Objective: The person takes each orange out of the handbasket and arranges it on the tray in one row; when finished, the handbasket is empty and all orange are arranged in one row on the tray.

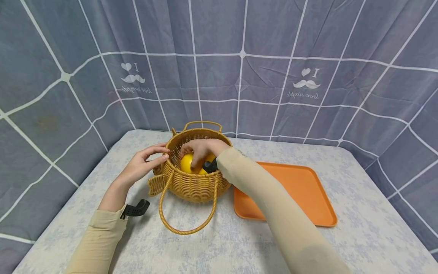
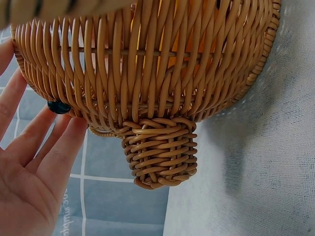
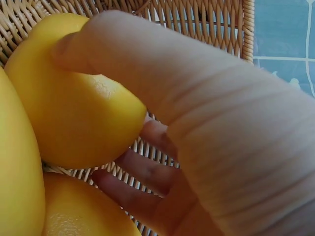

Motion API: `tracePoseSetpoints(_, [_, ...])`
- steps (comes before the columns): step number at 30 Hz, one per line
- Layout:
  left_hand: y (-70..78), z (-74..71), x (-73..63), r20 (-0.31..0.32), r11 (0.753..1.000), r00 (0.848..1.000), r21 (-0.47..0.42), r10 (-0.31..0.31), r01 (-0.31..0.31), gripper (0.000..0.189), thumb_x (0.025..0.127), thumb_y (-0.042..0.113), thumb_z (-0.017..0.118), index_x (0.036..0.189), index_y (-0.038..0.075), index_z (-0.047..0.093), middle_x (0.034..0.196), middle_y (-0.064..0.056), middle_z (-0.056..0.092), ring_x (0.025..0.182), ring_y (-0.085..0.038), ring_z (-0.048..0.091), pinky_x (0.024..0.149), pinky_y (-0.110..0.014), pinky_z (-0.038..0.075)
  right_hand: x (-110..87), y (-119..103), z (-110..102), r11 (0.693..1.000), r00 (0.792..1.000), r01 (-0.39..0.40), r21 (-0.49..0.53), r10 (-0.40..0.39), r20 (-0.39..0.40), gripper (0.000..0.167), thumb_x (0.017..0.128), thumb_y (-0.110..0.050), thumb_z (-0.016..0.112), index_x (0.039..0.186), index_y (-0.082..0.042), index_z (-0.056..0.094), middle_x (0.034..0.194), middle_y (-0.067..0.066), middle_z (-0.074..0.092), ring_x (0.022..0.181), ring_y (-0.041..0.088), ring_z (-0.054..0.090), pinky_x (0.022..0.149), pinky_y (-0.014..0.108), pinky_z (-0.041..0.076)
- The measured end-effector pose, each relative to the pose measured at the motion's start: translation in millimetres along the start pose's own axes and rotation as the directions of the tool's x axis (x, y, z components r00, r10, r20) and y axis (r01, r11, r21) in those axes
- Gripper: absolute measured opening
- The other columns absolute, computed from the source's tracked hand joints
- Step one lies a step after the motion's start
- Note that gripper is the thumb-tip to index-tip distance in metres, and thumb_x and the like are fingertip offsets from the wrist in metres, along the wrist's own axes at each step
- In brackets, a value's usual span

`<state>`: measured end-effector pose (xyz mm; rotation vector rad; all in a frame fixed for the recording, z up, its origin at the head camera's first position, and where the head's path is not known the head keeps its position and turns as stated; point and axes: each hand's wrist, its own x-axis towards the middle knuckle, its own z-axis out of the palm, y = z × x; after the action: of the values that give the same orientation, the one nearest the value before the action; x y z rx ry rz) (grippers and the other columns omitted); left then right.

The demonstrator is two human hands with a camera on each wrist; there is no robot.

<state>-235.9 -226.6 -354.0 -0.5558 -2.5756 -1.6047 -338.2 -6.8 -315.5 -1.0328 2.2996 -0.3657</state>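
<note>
A yellow wicker basket (image 1: 195, 188) holds several yellow fruits. Inside it, my right hand (image 1: 204, 148) grips a lemon (image 3: 74, 123), thumb over its top and fingers bent around its far side. Another yellow fruit (image 3: 17, 167) sits at the left edge of the right wrist view, and an orange-yellow fruit (image 3: 81, 209) lies below the gripped lemon. At the basket's left side, my left hand (image 1: 140, 165) touches the rim with extended fingers. The left wrist view shows those fingertips (image 2: 76, 125) against the outer weave beside a dark bead (image 2: 59, 106).
An orange tray (image 1: 291, 182) lies right of the basket, partly under the right forearm. One basket handle (image 1: 186, 231) droops onto the table toward the front; the other handle (image 1: 203, 122) stands at the back. A woven stub (image 2: 160, 152) sticks out of the basket. A grey-blue curtain (image 1: 219, 76) hangs behind.
</note>
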Motion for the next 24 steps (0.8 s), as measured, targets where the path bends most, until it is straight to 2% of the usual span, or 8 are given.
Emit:
tracePoseSetpoints(2, [-0.4, -0.3, 0.0, 0.000, 1.000, 1.000, 0.000, 0.000, 0.000, 0.035, 0.094, 0.030, 0.059, 0.121, 0.007, 0.060, 0.146, -0.005, 0.038, 0.134, -0.028, 0.031, 0.082, -0.026, 0.045, -1.1, -0.7, 0.3, 1.000, 1.000, -0.012, 0.024, 0.012, -0.002, 0.056, 0.074, -0.011, 0.075, 0.125, -0.022, 0.056, 0.120, -0.001, 0.049, 0.102, 0.017, 0.047, 0.080, 0.027, 0.045])
tracePoseSetpoints(9, [1.3, 0.3, 0.5, -0.001, 1.000, 1.000, 0.000, -0.012, 0.012, 0.035, 0.094, 0.030, 0.059, 0.121, 0.007, 0.060, 0.146, -0.005, 0.038, 0.134, -0.027, 0.032, 0.084, -0.029, 0.045, 1.5, 3.0, -0.4, 1.000, 0.999, 0.014, 0.005, -0.014, -0.047, 0.047, 0.080, -0.004, 0.064, 0.124, -0.022, 0.061, 0.131, 0.001, 0.047, 0.106, 0.017, 0.045, 0.078, 0.025, 0.043])
tracePoseSetpoints(13, [4.1, 0.8, 0.2, 0.004, 1.000, 1.000, 0.007, -0.018, 0.018, 0.035, 0.094, 0.029, 0.059, 0.122, 0.008, 0.060, 0.147, -0.005, 0.037, 0.134, -0.028, 0.031, 0.086, -0.035, 0.044, 0.2, 4.8, 0.5, 0.996, 0.999, -0.028, 0.090, 0.030, -0.018, 0.051, 0.079, -0.002, 0.064, 0.126, -0.022, 0.059, 0.126, 0.001, 0.047, 0.101, 0.019, 0.048, 0.076, 0.026, 0.046])
tracePoseSetpoints(16, [5.5, 1.1, 0.1, 0.009, 1.000, 1.000, 0.014, -0.017, 0.016, 0.035, 0.094, 0.028, 0.059, 0.122, 0.008, 0.059, 0.147, -0.005, 0.036, 0.135, -0.028, 0.030, 0.087, -0.036, 0.043, -0.5, 5.3, 1.3, 0.989, 0.999, -0.052, 0.137, 0.053, -0.002, 0.054, 0.076, -0.003, 0.069, 0.126, -0.023, 0.058, 0.122, 0.002, 0.047, 0.099, 0.020, 0.049, 0.075, 0.027, 0.048])
tracePoseSetpoints(21, [5.3, 0.7, 0.1, 0.006, 1.000, 1.000, 0.015, -0.017, 0.017, 0.035, 0.094, 0.028, 0.059, 0.122, 0.007, 0.059, 0.147, -0.005, 0.036, 0.135, -0.028, 0.030, 0.084, -0.030, 0.045, 1.5, 5.8, 1.8, 0.992, 0.998, -0.044, 0.116, 0.048, -0.031, 0.057, 0.072, -0.008, 0.080, 0.122, -0.022, 0.057, 0.119, 0.002, 0.046, 0.102, 0.019, 0.047, 0.078, 0.028, 0.047])
tracePoseSetpoints(24, [3.6, 0.1, 0.5, 0.000, 1.000, 1.000, 0.019, -0.021, 0.021, 0.036, 0.094, 0.030, 0.059, 0.122, 0.007, 0.060, 0.147, -0.005, 0.037, 0.135, -0.027, 0.030, 0.085, -0.031, 0.045, 2.8, 5.6, 1.7, 0.996, 0.998, -0.039, 0.077, 0.043, -0.047, 0.059, 0.071, -0.011, 0.082, 0.122, -0.023, 0.055, 0.120, 0.002, 0.046, 0.104, 0.019, 0.046, 0.080, 0.029, 0.046])
